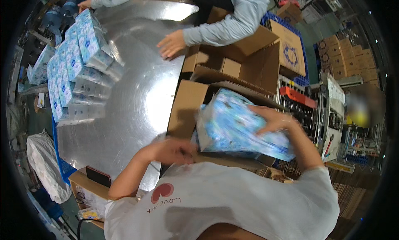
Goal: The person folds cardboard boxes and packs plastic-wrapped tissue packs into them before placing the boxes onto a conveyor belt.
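Blue floral soft packs [232, 123], which look like tissue packs, sit tilted in the mouth of an open cardboard carton [187, 105] in front of me. My right hand [272, 119] grips them from the top right, thumb and fingers apart on the wrapping. Motion blurs the packs' right end. Left of them, by the carton's near left corner, my left hand [172, 152] is smeared by motion. Its fingers look curled, but whether they touch the packs I cannot tell.
Similar packs [77, 61] stand stacked on the shiny metal table [133, 102]. Across from me, a co-worker's hand [172, 44] hovers by a second open carton [266, 65]. A flattened carton [286, 48] on a blue pallet and a roller conveyor [297, 111] lie right.
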